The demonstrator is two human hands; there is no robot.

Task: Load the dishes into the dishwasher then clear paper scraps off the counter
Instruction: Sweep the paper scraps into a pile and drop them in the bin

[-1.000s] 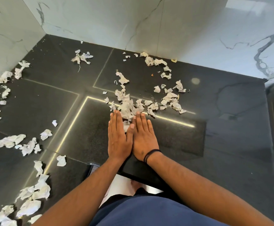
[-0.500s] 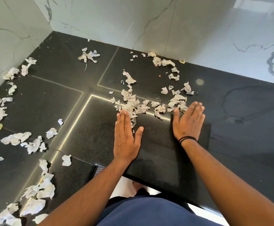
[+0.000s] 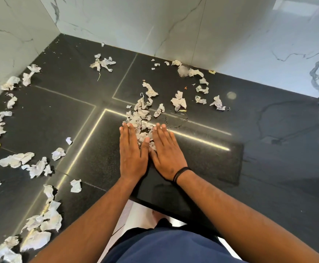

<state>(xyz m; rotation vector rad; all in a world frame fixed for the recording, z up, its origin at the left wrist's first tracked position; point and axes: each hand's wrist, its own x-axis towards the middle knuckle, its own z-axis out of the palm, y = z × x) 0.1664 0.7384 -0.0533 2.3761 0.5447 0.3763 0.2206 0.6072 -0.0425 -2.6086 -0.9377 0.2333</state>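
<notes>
Both hands lie flat, palms down, on the black polished worktop (image 3: 202,160) near its front edge. The left hand (image 3: 133,152) and right hand (image 3: 167,154) sit side by side, angled toward each other, wrists close, thumbs nearly meeting. The fingers (image 3: 125,135) of both hands are straight and close together, gripping nothing. A black band (image 3: 180,172) circles the right wrist.

A heap of paper scraps (image 3: 141,124) lies between the two hands and at 12 o'clock from them; the fingertips of both hands touch its near edge, and some scraps sit in the wedge between the index fingers.

Loose scraps (image 3: 178,101) trail away at 1 o'clock toward the marble wall (image 3: 155,21). A small cluster (image 3: 102,63) lies at 11 o'clock, well apart from the heap. Further scraps (image 3: 16,159) are strewn along the worktop at 9 o'clock, and larger crumpled pieces (image 3: 48,221) at 7 o'clock.

A dark blue garment (image 3: 166,245) shows at the lower edge of the view.
</notes>
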